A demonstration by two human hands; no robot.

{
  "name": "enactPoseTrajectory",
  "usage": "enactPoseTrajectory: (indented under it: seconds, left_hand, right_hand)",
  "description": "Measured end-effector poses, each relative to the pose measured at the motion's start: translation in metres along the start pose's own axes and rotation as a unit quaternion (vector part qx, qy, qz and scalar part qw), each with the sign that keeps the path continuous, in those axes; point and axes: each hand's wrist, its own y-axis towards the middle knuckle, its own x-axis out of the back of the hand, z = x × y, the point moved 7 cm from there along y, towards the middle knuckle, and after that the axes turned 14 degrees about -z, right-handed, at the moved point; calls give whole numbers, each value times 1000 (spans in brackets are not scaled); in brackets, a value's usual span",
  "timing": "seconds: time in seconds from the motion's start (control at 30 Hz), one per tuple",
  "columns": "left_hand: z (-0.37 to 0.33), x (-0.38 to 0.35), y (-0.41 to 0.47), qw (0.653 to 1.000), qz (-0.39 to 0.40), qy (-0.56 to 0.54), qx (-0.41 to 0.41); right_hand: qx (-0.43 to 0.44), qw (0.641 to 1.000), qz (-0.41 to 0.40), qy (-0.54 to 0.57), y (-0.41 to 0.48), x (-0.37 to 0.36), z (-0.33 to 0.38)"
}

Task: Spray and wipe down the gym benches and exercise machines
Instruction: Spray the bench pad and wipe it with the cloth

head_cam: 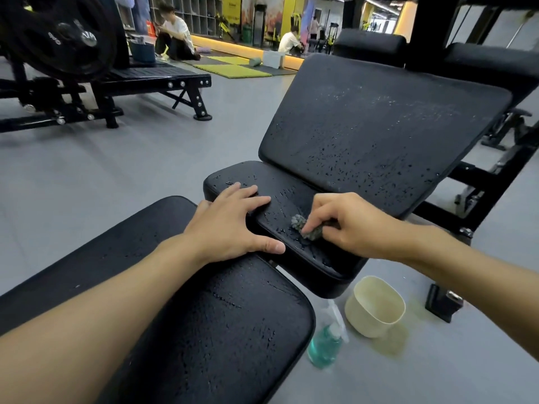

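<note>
a grey floor [87, 176] runs under everything. the black adjustable bench takes up most of the view in 3 pads, all speckled with spray droplets. its tilted back pad [379, 126] rises on the far right, the long near pad [218, 330] lies lowest in the view under the left forearm, and the small seat pad [280, 193] sits between them.

a plate-loaded machine [145, 80] stands at the upper left with a black weight plate [58, 33] on it, well apart from the bench. a seated person [175, 33] is far back by the mats.

the left hand [230, 225] lies flat on the left part of the seat pad, fingers straight and spread, thumb stretched along the pad's near edge, holding nothing. the right hand [350, 225] is just beside it, its fingers curled down and pinching a bunched grey cloth [306, 227] against the wet seat pad.

on the floor to the right of the near pad stands a cream tub [376, 307]. a spray bottle [325, 342] of teal liquid stands just beside the tub, near the pad's corner.
</note>
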Motion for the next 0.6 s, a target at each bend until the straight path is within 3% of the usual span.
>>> enactPoseTrajectory:
  seconds: [0.2, 0.3, 0.47, 0.6]
  left_hand:
    - [1, -1, 0, 1000, 0, 6, -5]
    - [2, -2, 0, 1000, -7, 3, -9]
    - [2, -1, -1, 1000, -9, 3, -8]
    - [2, -1, 0, 1000, -7, 3, -9]
  right_hand:
    - [-16, 999, -38, -12, 29, -16, 8]
    - [15, 999, -14, 31, -5, -7, 13]
    - [22, 999, -23, -24, 31, -23, 26]
    - [55, 998, 6, -15, 1, -17, 25]
